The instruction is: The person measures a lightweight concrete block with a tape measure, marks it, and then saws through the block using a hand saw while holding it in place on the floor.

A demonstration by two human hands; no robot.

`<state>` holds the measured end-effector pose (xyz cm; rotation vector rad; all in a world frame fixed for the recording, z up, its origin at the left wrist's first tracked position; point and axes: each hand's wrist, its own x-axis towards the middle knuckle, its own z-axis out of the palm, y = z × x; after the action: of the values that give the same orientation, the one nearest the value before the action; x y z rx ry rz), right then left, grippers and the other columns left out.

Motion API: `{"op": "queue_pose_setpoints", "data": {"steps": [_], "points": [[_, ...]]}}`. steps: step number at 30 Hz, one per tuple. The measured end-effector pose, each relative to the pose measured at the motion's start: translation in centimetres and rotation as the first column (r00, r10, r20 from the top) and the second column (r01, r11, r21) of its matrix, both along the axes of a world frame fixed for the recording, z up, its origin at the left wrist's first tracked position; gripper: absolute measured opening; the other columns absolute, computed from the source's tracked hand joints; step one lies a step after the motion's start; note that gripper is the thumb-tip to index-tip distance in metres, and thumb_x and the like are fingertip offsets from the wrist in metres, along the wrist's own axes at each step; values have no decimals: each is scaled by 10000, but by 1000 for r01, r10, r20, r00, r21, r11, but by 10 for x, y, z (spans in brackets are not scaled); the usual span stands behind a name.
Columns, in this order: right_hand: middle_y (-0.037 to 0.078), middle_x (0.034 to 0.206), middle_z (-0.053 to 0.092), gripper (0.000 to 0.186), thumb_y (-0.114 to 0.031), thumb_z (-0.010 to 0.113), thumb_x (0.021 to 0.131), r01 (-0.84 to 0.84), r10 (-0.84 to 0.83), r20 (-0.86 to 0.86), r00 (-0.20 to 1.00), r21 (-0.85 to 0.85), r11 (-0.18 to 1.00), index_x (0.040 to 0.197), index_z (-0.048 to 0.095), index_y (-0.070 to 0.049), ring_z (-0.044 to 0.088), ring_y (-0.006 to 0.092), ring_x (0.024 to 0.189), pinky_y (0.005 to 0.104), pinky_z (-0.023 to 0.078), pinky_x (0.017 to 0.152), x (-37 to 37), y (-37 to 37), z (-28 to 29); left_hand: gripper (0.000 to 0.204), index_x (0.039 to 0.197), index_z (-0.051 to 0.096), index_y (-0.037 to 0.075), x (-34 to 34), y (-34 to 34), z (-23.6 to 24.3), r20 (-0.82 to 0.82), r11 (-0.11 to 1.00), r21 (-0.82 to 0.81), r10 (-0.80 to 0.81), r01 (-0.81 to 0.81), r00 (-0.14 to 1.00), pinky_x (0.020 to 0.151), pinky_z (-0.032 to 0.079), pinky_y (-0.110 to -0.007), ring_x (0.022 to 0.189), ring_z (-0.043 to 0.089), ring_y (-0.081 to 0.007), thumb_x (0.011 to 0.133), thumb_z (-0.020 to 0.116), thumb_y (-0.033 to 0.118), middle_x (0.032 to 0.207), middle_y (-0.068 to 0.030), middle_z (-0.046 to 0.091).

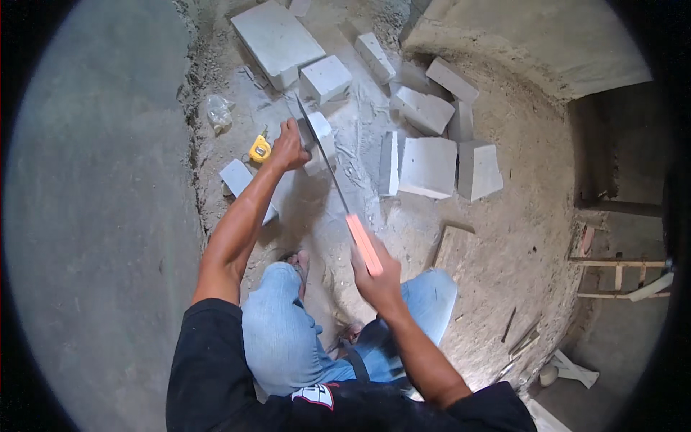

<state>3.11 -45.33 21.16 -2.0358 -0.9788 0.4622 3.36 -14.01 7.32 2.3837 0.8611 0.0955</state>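
A hand saw with an orange handle (365, 245) is gripped in my right hand (378, 277). Its thin dark blade (332, 169) runs forward and left across a small white lightweight block (322, 137), and seems to touch or cut into it. My left hand (290, 150) grips the left side of that block with bent fingers, close beside the blade. The fingers' undersides and the depth of any cut are hidden. A yellow tape measure (260, 149) lies on the ground just left of my left hand. Below it, partly behind my left forearm, rests a flat white block piece (236, 177).
A large white slab (277, 42) and a smaller block (326, 78) lie ahead. Several cut blocks (427, 167) stand to the right. A clear plastic bag (219, 114) sits by the grey wall (108, 180). A wooden board (452, 247) lies near my right knee.
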Motion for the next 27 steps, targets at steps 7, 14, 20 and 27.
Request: {"op": "queue_pose_setpoints", "data": {"steps": [7, 14, 20, 27], "points": [[151, 1309, 586, 465, -56, 530, 891, -15, 14, 32, 999, 51, 999, 1357, 531, -56, 615, 331, 1095, 407, 540, 822, -11, -22, 14, 715, 1151, 303, -13, -1, -10, -11, -4, 999, -40, 23, -23, 1000, 866, 505, -549, 966, 566, -527, 598, 739, 113, 1157, -279, 437], [206, 1127, 653, 421, -205, 603, 889, 124, -129, -111, 985, -51, 991, 1287, 568, -69, 643, 410, 957, 443, 532, 809, 24, 49, -1, 709, 1156, 321, -29, 0, -20, -9, -84, 997, 56, -51, 56, 995, 853, 532, -513, 977, 597, -493, 625, 755, 153, 1126, -265, 460], [245, 1065, 654, 469, -253, 614, 880, 186, -182, -220, 958, -5, 983, 1314, 544, -90, 632, 455, 911, 493, 526, 779, 15, 44, -14, 716, 1143, 339, -44, 27, -16, 2, -198, 990, 121, -41, 66, 979, 814, 546, -517, 945, 618, -481, 599, 768, 140, 1115, -254, 459], [243, 1084, 651, 419, -219, 599, 891, 165, -146, -128, 981, 154, 974, 1282, 567, -71, 637, 436, 938, 456, 534, 780, -8, 12, -10, 720, 1137, 332, -59, 19, -7, -1, -111, 989, 139, -32, 47, 993, 815, 548, -508, 916, 607, -482, 589, 757, 134, 1110, -257, 437]]}}
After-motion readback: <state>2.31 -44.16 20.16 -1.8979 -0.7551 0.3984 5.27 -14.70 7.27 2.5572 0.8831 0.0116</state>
